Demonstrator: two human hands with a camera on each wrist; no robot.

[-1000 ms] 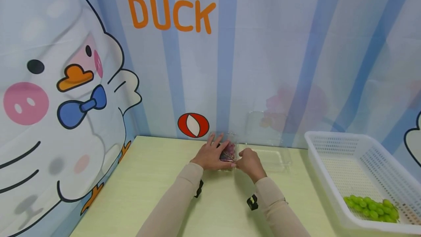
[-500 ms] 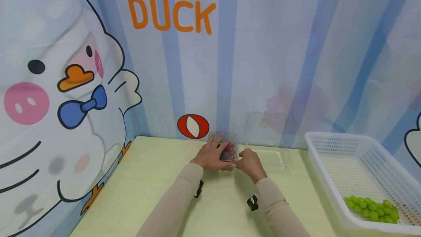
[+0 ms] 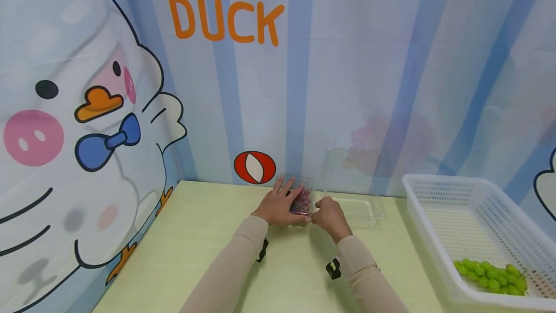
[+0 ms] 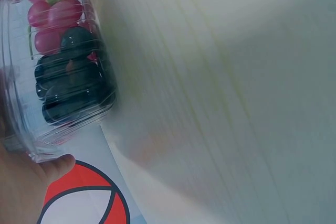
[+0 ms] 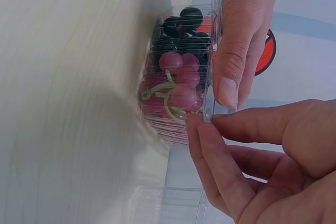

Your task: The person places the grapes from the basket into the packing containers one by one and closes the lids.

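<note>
A clear plastic fruit box with its lid down stands at the back of the table. Through its ribbed walls show pinkish-red grapes with green stems, and dark grapes at the other end. My left hand lies across the lid with fingers spread and straight, its thumb along the near edge. At the near right corner, my right hand pinches the box's rim between thumb and fingertips. The left palm hides much of the box in the head view.
Just right of the box, a second clear box stands with its lid raised against the striped backdrop. A white perforated basket at the right holds green grapes. The pale table meets the backdrop behind.
</note>
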